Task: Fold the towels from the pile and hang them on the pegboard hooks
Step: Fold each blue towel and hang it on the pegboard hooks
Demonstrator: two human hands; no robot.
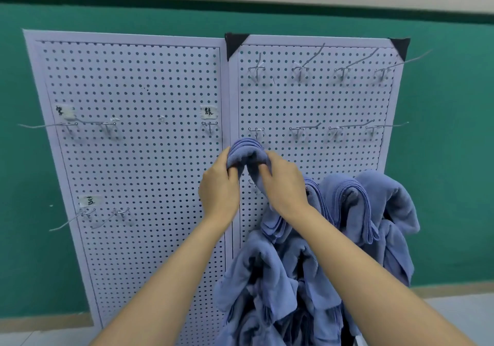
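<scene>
1. Green wall (pixel 441 158) is seen behind a white pegboard made of two perforated panels, a left panel (pixel 133 172) and a right panel (pixel 307 99), set side by side; black corner caps (pixel 235 43) are fitted on the upper corners of the right panel.
2. Wire hooks (pixel 298 131) are fixed in rows across both panels, and small handwritten labels (pixel 208 111) are taped to the left panel.
3. A folded blue towel (pixel 247 149) is held up in front of the seam between the panels, just below the leftmost middle-row hook (pixel 256 131) of the right panel; whether the two touch cannot be told.
4. The towel is bent over into an arch: its rounded fold is pointed up, stacked layers are shown along the crest, and both halves are hung downward, so the long axis is kept roughly upright.
5. The grip of the left hand (pixel 219 185) is clamped on the left half, with the fingers curled round the cloth.
6. The grip of the right hand (pixel 286 185) is pinched on the right half.
7. Hung towels (pixel 347 198) are draped side by side low on the right panel, folds up and ends down; the hooks under them are hidden.
8. A bunched mass of blue towels (pixel 262 279) is seen below the hands; what it is carried on cannot be made out.
</scene>
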